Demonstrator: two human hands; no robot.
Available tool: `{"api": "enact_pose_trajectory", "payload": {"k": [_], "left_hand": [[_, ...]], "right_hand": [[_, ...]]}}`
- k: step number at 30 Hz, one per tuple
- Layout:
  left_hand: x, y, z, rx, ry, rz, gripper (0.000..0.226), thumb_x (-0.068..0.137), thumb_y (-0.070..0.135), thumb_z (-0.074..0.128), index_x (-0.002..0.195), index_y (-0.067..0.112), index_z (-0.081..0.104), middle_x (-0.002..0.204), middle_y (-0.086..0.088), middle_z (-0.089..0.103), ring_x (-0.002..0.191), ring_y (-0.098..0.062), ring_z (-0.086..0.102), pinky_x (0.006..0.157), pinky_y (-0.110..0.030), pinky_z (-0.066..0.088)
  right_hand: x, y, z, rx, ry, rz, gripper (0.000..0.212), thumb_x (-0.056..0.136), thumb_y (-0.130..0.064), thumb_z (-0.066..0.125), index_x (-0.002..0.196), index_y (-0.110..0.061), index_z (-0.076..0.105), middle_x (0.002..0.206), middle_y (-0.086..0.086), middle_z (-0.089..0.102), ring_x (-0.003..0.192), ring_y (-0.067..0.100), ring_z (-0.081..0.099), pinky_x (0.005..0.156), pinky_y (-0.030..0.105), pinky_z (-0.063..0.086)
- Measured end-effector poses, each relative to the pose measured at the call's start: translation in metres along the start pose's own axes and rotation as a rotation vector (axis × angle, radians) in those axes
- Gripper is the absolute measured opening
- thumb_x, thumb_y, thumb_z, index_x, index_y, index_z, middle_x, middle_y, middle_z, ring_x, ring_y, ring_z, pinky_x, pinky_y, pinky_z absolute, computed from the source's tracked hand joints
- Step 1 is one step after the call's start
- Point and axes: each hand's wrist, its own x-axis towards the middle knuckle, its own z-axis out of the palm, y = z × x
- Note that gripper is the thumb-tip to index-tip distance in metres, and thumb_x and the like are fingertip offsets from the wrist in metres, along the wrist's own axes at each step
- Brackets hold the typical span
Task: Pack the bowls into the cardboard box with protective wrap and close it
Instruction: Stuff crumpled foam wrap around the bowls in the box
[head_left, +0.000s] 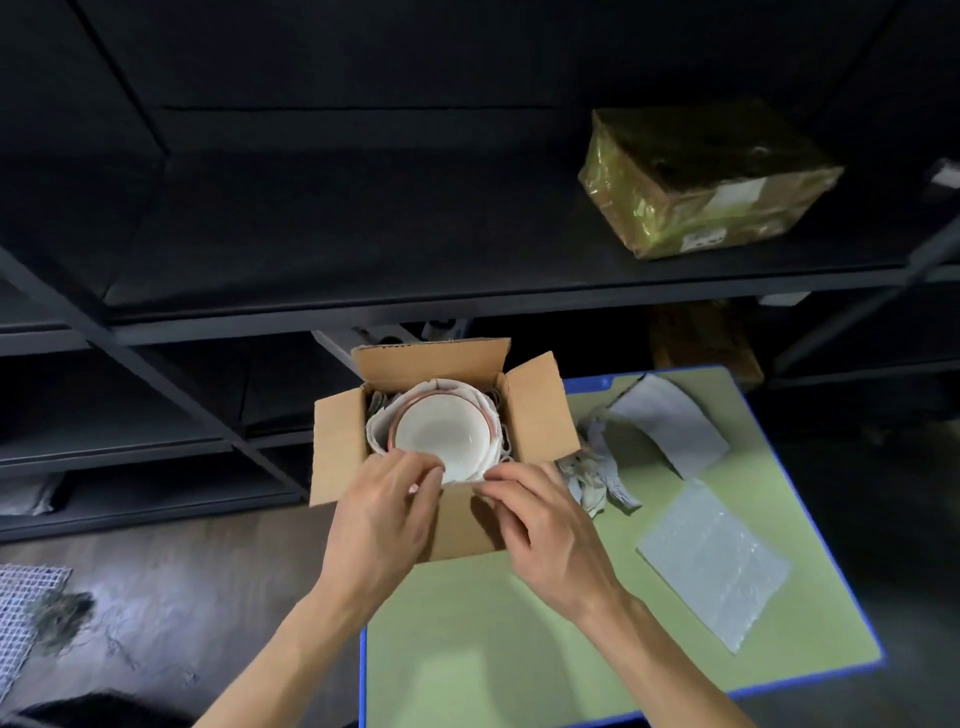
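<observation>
An open cardboard box (337, 447) stands at the far left corner of a green table (493, 649), its flaps spread outward. Inside sits a white bowl (441, 434) with a reddish rim, nested in white foam wrap (382, 421). My left hand (384, 514) pinches the wrap at the bowl's near edge. My right hand (540, 525) pinches the wrap just to the right of it, over the box's near flap. Whether more bowls lie under the top one is hidden.
Crumpled grey paper (597, 478), a folded grey sheet (670, 421) and a flat bubble-wrap sheet (717, 566) lie on the table to the right of the box. Dark shelving stands behind, holding a taped brown parcel (706, 182). A white mesh mat (26, 613) lies on the floor at left.
</observation>
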Motion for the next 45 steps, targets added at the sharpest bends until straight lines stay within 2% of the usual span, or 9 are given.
{"api": "enact_pose_trajectory", "payload": {"k": [6,11,18,25,29,34,38,42,45], "left_hand": [[0.001,0.056,0.038,-0.061,-0.097,0.134,0.019,0.101,0.033,0.051,0.088,0.023,0.062,0.074,0.013,0.058,0.071,-0.012,0.051,0.063,-0.031,0.043],[-0.015,0.089,0.091,-0.089,-0.26,0.201,0.013,0.101,0.032,0.052,0.093,0.026,0.06,0.08,0.012,0.055,0.072,-0.008,0.052,0.06,-0.03,0.044],[-0.005,0.106,0.166,0.066,-0.45,0.215,0.029,0.101,0.035,0.042,0.121,0.024,0.06,0.114,0.004,0.057,0.106,-0.018,0.053,0.089,-0.032,0.047],[0.046,0.116,0.212,0.29,-0.537,0.182,0.046,0.095,0.04,0.032,0.128,0.016,0.056,0.121,-0.007,0.054,0.114,-0.028,0.05,0.093,-0.04,0.047],[0.08,0.13,0.236,0.447,-0.651,0.181,0.047,0.1,0.038,0.04,0.142,0.018,0.038,0.138,-0.01,0.04,0.129,-0.03,0.038,0.104,-0.044,0.041],[0.117,0.145,0.263,0.574,-0.691,0.161,0.075,0.095,0.032,0.056,0.157,0.021,0.016,0.162,-0.011,0.015,0.149,-0.031,0.018,0.113,-0.044,0.033],[0.143,0.145,0.286,0.564,-0.736,0.145,0.076,0.096,0.018,0.047,0.159,0.025,0.004,0.166,-0.007,-0.004,0.154,-0.028,0.001,0.117,-0.045,0.028],[0.159,0.139,0.306,0.583,-0.73,0.116,0.074,0.095,0.02,0.043,0.158,0.029,0.005,0.164,-0.01,0.006,0.146,-0.034,0.024,0.109,-0.044,0.038],[0.165,0.139,0.313,0.603,-0.727,0.164,0.067,0.097,0.023,0.043,0.157,0.024,0.013,0.158,-0.01,0.022,0.136,-0.034,0.036,0.104,-0.042,0.041]], "right_hand": [[-0.02,0.044,-0.041,0.004,0.044,0.06,0.025,0.091,-0.006,0.051,0.102,-0.019,0.069,0.103,-0.011,0.063,0.1,0.014,0.06,0.08,0.031,0.052],[-0.037,0.095,-0.07,-0.015,0.011,0.223,0.024,0.095,-0.01,0.055,0.108,-0.028,0.066,0.107,-0.018,0.061,0.097,0.009,0.062,0.076,0.025,0.05],[-0.052,0.172,-0.093,-0.163,-0.144,0.418,0.032,0.096,-0.014,0.056,0.126,-0.021,0.062,0.125,-0.007,0.057,0.12,0.017,0.053,0.093,0.033,0.047],[-0.057,0.226,-0.108,-0.202,-0.24,0.516,0.038,0.099,-0.021,0.051,0.137,-0.021,0.054,0.132,-0.005,0.052,0.126,0.016,0.045,0.095,0.032,0.047],[-0.052,0.254,-0.118,-0.251,-0.268,0.564,0.042,0.1,-0.027,0.053,0.14,-0.016,0.049,0.139,0.001,0.048,0.128,0.022,0.042,0.099,0.036,0.046],[-0.033,0.284,-0.128,-0.308,-0.304,0.641,0.065,0.097,-0.038,0.057,0.15,-0.01,0.033,0.146,0.008,0.04,0.13,0.029,0.036,0.103,0.039,0.041],[-0.016,0.301,-0.126,-0.264,-0.306,0.695,0.074,0.088,-0.045,0.065,0.146,-0.011,0.034,0.143,0.01,0.041,0.126,0.031,0.037,0.102,0.043,0.041],[-0.002,0.31,-0.114,-0.26,-0.323,0.765,0.101,0.065,-0.066,0.067,0.143,-0.011,0.034,0.138,0.009,0.043,0.119,0.032,0.039,0.097,0.044,0.042],[0.0,0.305,-0.101,-0.322,-0.413,0.771,0.122,0.064,-0.078,0.066,0.153,-0.008,0.02,0.145,0.01,0.034,0.125,0.033,0.036,0.1,0.043,0.041]]}}
